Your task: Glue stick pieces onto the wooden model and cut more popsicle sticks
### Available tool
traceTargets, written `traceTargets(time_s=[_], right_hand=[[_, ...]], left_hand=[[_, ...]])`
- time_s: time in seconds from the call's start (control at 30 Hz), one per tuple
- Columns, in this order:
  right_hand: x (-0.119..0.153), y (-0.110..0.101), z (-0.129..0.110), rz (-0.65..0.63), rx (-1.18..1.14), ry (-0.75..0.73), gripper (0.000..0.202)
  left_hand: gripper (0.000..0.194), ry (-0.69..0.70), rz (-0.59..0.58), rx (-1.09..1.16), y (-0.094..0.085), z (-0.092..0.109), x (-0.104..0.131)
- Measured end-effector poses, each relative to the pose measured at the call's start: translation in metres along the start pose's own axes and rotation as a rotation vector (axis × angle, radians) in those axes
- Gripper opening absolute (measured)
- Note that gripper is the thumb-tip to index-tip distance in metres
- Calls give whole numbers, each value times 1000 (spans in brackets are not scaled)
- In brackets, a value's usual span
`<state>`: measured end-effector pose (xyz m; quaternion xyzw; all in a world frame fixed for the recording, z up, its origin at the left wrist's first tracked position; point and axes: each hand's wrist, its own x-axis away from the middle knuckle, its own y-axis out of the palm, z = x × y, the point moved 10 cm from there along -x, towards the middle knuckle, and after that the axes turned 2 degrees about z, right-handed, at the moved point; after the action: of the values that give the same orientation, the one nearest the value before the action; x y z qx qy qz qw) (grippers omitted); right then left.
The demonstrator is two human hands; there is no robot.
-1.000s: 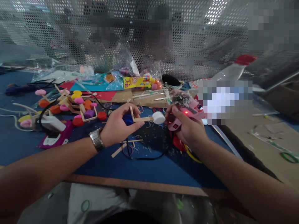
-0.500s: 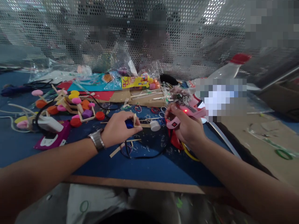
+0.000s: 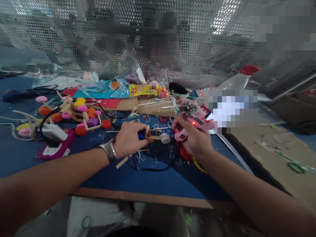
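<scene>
My left hand (image 3: 130, 138), with a metal-band watch on its wrist, is closed around a small wooden-stick frame (image 3: 155, 137). A blue cap (image 3: 141, 135) shows under its fingers, and a white cap (image 3: 165, 138) sits at the frame's right end. Part of the frame is hidden by the hand. My right hand (image 3: 195, 135) is wrapped round a pink glue gun (image 3: 206, 124) whose small red light is lit. The gun's nozzle does not show clearly. Behind this hand lies a greyish clump of fluff (image 3: 189, 107).
To the left stand stick models (image 3: 85, 113) with coloured caps and a purple power strip (image 3: 58, 144) with a white plug. A black cable (image 3: 153, 169) loops across the blue table (image 3: 148, 182). At the back lie plastic bags and a yellow packet (image 3: 142, 90); a clear bottle (image 3: 234, 80) is at right.
My left hand has shifted slightly right with the stick frame. The glue gun in my right hand sits a little further left and lower, so the two are closer together.
</scene>
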<state>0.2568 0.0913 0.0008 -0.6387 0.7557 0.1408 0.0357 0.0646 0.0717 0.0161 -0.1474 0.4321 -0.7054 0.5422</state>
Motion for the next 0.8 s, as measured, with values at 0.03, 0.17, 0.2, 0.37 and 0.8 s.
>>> traceTargets(time_s=[0.03,0.17,0.2,0.37,0.8], right_hand=[[0,0,0,-2,2,-2,25],[1,0,1,-5,8,-3,26],[1,0,1,-4,9,-2,26],[1,-2,3,6,8,8,27],[1,-1,3,29,-10,46,32]], left_hand=[[13,-4,-3,-5,0,-1,-1],[14,-36,1,-24,0,-5,-4],[14,-42,2,-28,0,-6,-5],[20,-63,-10,-41,3,-9,-7],[60,69,208,133,-28,7,1]])
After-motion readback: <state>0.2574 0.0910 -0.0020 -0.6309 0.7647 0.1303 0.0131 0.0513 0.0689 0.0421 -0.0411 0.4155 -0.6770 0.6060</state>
